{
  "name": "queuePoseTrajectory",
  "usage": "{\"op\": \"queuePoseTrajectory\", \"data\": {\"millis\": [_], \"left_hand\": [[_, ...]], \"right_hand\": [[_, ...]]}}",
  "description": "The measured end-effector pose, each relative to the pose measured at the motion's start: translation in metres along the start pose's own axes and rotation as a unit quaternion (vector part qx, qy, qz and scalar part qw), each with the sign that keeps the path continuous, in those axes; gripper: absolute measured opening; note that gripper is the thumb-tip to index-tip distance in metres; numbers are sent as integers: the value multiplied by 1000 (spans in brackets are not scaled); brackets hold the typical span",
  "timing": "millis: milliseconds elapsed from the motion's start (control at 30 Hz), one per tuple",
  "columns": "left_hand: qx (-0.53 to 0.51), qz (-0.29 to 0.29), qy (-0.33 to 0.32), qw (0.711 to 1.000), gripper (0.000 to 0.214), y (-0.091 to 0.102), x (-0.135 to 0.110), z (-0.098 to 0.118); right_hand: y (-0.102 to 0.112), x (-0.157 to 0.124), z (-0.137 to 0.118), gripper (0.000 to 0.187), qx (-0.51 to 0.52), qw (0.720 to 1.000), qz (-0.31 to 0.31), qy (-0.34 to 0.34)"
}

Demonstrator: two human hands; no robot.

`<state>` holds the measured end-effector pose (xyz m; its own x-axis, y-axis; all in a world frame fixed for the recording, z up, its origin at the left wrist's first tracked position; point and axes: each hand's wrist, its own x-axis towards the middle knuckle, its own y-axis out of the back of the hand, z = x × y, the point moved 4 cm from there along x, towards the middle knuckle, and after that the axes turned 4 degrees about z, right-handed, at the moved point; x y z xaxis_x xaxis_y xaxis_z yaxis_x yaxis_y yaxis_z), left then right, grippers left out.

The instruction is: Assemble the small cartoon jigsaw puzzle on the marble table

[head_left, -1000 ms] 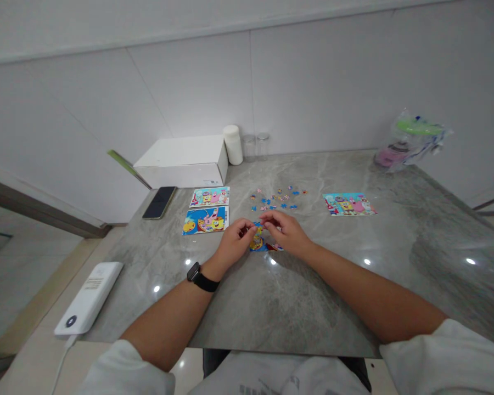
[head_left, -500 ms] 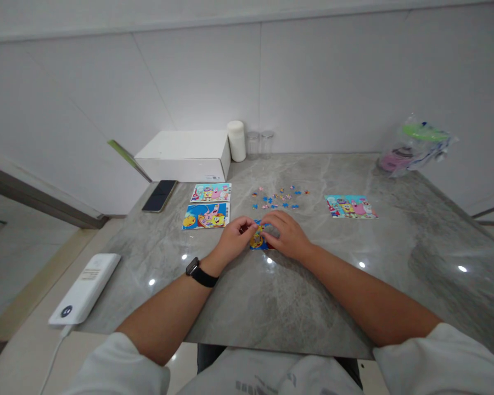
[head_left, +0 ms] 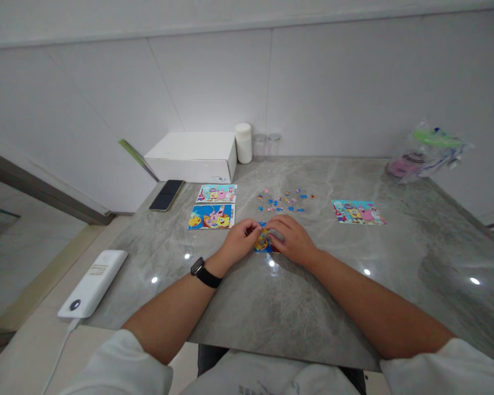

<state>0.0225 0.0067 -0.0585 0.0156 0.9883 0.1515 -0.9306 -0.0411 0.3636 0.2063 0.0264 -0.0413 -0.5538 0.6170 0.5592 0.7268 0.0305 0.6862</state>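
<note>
A small joined part of a jigsaw puzzle (head_left: 262, 241), blue and yellow with some red, lies on the grey table between my hands. My left hand (head_left: 243, 237) is at its upper left, thumb and forefinger pinched together; what is between them is too small to make out. Over the right side curls my right hand (head_left: 290, 238), its thumb and fingertips closed on the puzzle and covering much of it. Just beyond my hands are several loose jigsaw pieces (head_left: 275, 202), mostly blue and pink.
Left of the pieces lie two cartoon cards (head_left: 212, 217), and another cartoon card (head_left: 359, 212) is to the right. Farther back stand a white box (head_left: 191, 159), a white bottle (head_left: 243, 144) and two glass jars (head_left: 274, 147). A phone (head_left: 167, 195) and a cabled white power bank (head_left: 94, 283) are leftward.
The whole view has shifted slightly, so things appear a little farther right and lower. Both hands stay at the puzzle with barely any change in their grip.
</note>
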Motion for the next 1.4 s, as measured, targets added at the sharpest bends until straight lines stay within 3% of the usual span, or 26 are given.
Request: {"op": "queuePoseTrajectory", "data": {"millis": [200,367,467,600,833,1400], "left_hand": [[24,-5,-11,1000,22,3,0,4],[56,86,-40,994,19,24,5,7],[57,105,-30,992,13,30,8,4],[107,80,-58,989,7,25,7,0],[164,31,-80,983,15,16,2,0],[233,-18,-114,966,22,7,-3,-2]], "right_hand": [[-1,0,1,17,-24,1000,-6,11],[0,1,1,14,-32,999,-16,10],[-3,1,2,14,-34,999,-41,9],[-7,0,1,15,-52,996,-76,14],[-13,-1,-3,15,-64,989,-126,48],[-18,-1,-2,14,-51,988,-127,65]]}}
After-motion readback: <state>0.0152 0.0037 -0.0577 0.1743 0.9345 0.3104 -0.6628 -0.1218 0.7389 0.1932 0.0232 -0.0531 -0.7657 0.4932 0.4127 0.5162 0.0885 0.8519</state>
